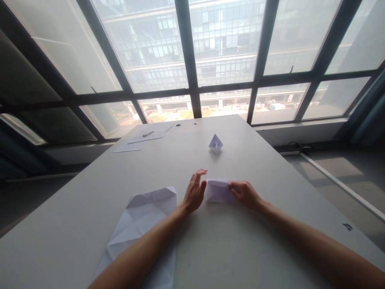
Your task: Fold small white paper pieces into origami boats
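A folded sheet of white paper lies on the white table in front of me. My right hand pinches its right end, thumb on the near side and fingers over the top. Just beyond the paper's left end is my left hand, its fingers apart and holding nothing. Whether the left thumb touches the paper's edge I cannot tell. Under and beside my left forearm rests a larger creased sheet, partly hidden by the arm. Farther off stands a small folded paper boat.
The white table runs toward large framed windows. Flat papers with a small whitish object on them lie at the far left. A dark mark sits near the right edge. A dark round spot shows at the far end.
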